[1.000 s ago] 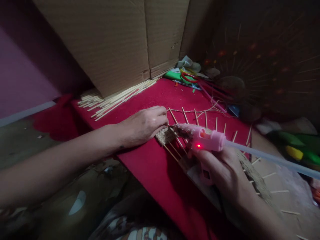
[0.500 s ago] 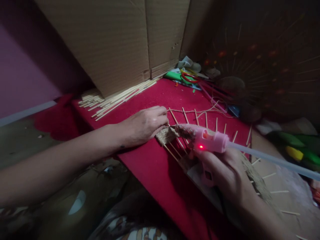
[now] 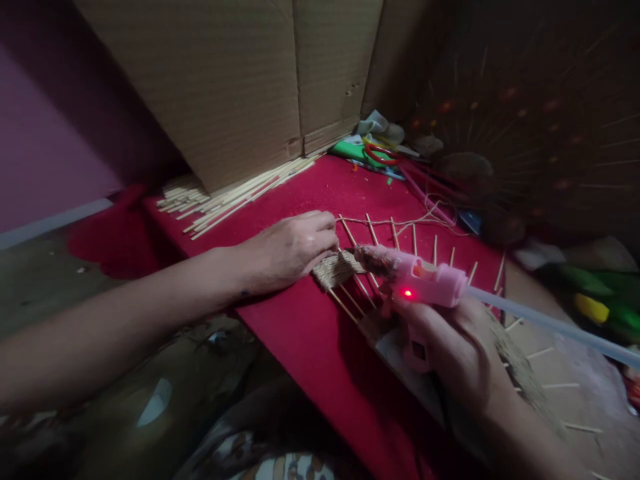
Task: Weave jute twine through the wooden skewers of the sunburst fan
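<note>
My right hand (image 3: 453,340) grips a pink hot glue gun (image 3: 437,280) with a lit red light. A long translucent glue stick (image 3: 550,320) comes out of its back. The nozzle is by a band of twine (image 3: 337,270) wound over thin wooden sticks (image 3: 373,230); contact cannot be made out. At the band's left end, my left hand (image 3: 305,243) is closed in a pinch on a loose strand of twine (image 3: 385,222), which runs off to the right over the stick tips. More wound twine (image 3: 520,373) curves round behind my right hand, partly covered.
Loose wooden sticks (image 3: 260,183) lie along a standing cardboard sheet (image 3: 225,87) on the red surface (image 3: 300,340). Red-handled scissors (image 3: 383,155) and a green item (image 3: 347,150) sit at the back. A dark round decoration with sticks (image 3: 500,147) stands at the right.
The glue gun in my right hand has drawn slightly right, its nozzle backing away from my left fingers. My left hand stays almost in place.
</note>
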A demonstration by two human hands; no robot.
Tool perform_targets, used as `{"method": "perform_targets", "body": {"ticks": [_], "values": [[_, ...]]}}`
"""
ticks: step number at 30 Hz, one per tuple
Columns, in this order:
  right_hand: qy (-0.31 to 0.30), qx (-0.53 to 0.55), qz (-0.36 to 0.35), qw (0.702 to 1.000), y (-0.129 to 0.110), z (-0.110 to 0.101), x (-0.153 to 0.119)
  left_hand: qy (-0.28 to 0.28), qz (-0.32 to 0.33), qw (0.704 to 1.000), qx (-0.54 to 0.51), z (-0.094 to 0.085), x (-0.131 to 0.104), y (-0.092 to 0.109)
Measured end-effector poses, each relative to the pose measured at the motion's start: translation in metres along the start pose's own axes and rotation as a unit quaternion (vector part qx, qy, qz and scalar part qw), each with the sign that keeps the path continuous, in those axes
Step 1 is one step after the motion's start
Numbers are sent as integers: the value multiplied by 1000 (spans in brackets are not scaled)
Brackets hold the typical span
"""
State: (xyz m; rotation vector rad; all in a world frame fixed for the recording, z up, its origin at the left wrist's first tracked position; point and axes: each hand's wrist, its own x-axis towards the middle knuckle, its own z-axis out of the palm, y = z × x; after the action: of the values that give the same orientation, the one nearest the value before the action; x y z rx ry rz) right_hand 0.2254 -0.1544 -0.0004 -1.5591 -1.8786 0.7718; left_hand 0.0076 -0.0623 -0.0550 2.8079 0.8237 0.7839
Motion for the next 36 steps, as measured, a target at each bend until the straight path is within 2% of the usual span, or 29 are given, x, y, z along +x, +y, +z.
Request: {"method": "perform_targets", "body": {"ticks": [4, 8, 14, 21, 36], "values": [[-13, -15, -55, 998, -2, 1, 2, 0, -3, 1000, -4, 0, 0, 0], [-10, -23, -79, 997, -9, 4, 5, -3, -4, 1000, -8, -1, 0, 0], [-8, -12, -74, 997, -5, 3, 5, 1, 0, 1000, -8, 0, -1, 0], [9, 25, -31, 999, 1, 2, 0, 3, 1, 1000, -7, -1, 0, 0], [-35, -56, -103, 993, -1, 0, 4, -3, -6, 1000, 2, -1, 1, 1]]}}
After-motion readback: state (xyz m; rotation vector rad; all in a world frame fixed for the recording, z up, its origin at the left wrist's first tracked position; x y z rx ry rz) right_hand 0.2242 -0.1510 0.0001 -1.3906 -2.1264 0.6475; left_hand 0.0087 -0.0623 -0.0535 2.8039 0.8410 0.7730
